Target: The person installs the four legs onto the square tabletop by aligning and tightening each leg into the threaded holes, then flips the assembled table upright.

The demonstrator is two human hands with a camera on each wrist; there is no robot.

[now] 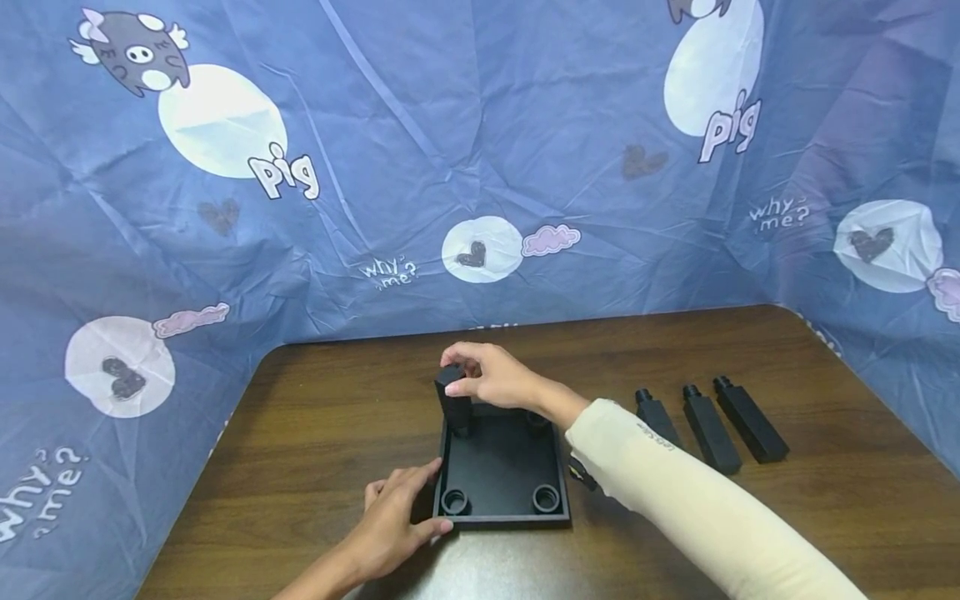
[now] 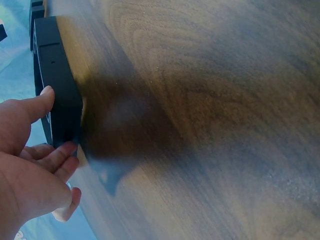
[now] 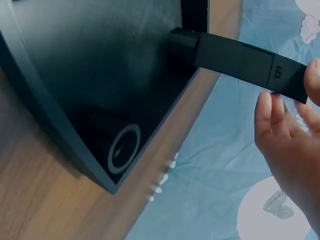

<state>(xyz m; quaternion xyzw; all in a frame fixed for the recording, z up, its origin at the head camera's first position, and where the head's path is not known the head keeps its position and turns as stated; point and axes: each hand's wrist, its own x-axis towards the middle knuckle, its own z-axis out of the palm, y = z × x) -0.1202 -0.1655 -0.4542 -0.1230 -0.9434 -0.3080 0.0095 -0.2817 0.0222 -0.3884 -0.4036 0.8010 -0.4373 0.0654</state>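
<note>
Right hand pinches the post at the far-left corner of the tray; left hand grips the tray's near-left corner. For clean seating, the post should stay square to the tray.

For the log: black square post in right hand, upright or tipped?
Roughly upright: the post stands at the far-left corner of the black square tray, right hand gripping its top.

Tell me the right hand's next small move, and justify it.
Probably twist the held black leg slightly: the right hand pinches its top, its lower end meets a corner socket, the left hand grips the black tray, and the loose legs have ridged necks suggesting threads.
</note>
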